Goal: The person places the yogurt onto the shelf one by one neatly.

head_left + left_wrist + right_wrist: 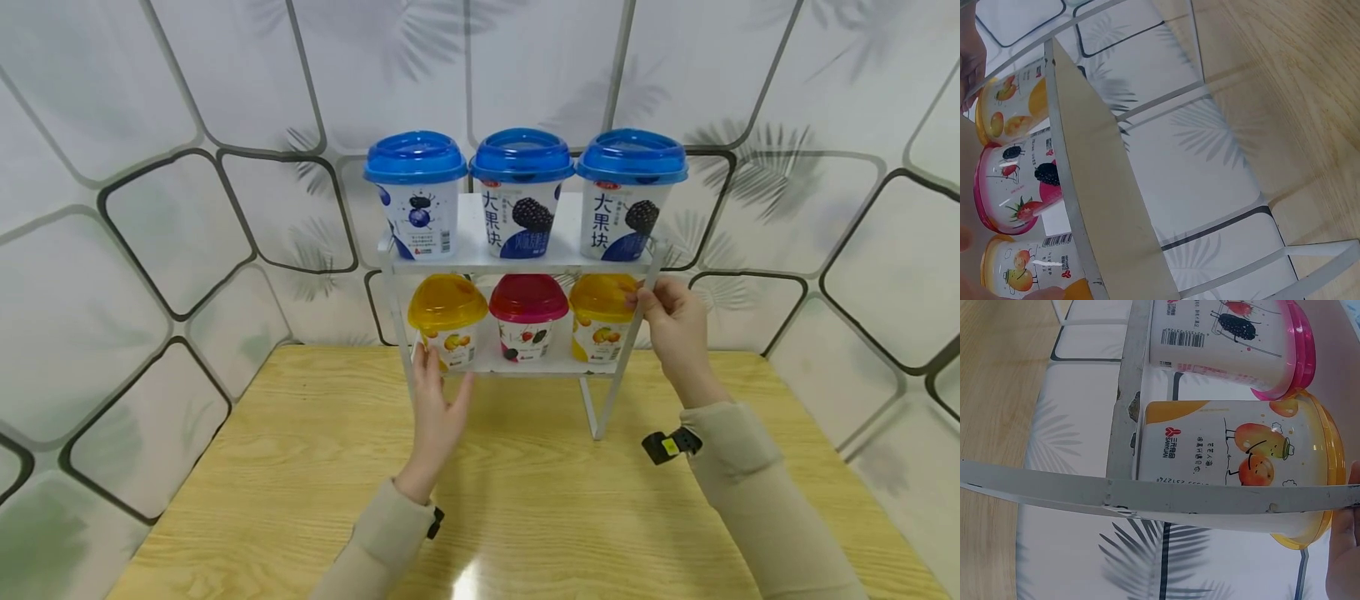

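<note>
A white two-tier rack (517,265) stands on the table. On its upper shelf stand three white fruit yogurt cups with blue lids: left (422,218), middle (521,218) and right (624,218). Below them are a left yogurt cup (453,343) with a yellow lid, a middle one (523,337) with a pink lid and a right one (597,337) with a yellow lid. My left hand (435,417) touches the lower left cup with extended fingers, thumb apart. With bent fingers my right hand (678,325) holds the rack's right post, fingertips beside the right yellow lid; whether they touch it is unclear.
The light wooden table (300,467) extends in front of the rack. Behind it rises a pale wall covering (247,208) with dark outlines and leaf patterns. A thin rack leg (592,408) reaches down to the table. Black wrist devices (671,446) sit at the sleeves.
</note>
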### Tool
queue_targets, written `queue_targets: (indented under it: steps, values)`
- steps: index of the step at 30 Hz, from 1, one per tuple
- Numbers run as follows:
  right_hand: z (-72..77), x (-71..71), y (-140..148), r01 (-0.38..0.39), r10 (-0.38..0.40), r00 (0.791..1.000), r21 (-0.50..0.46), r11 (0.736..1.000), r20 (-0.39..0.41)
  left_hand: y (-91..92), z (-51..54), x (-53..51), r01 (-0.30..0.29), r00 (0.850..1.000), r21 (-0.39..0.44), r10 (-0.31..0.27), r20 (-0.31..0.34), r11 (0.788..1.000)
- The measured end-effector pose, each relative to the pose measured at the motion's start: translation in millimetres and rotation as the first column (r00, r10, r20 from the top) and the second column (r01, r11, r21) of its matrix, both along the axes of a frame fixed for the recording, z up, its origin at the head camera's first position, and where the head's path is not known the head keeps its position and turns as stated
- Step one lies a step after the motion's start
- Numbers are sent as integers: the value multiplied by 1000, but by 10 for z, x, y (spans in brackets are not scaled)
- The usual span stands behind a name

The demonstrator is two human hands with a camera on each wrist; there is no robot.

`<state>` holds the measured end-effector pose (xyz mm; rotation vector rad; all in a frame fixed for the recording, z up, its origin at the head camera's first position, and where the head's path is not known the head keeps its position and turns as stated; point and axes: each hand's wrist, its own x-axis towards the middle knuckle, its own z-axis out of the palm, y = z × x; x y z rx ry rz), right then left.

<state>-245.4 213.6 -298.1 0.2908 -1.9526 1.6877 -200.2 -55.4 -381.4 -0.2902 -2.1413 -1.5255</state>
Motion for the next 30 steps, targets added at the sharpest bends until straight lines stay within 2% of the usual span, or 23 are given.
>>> queue_targets:
  steps: [8,19,30]
  values:
    - [-7,-12,4,21,-21,1000,20,1000,3,-28,19,-85,0,999,38,-2,46,999]
    - [0,-3,2,21,-21,1000,31,999,0,-63,66,-160,13,997,68,-19,77,998]
    - [4,2,-2,10,-10,1000,9,1000,2,-80,55,-163,60,994,88,-67,85,994]
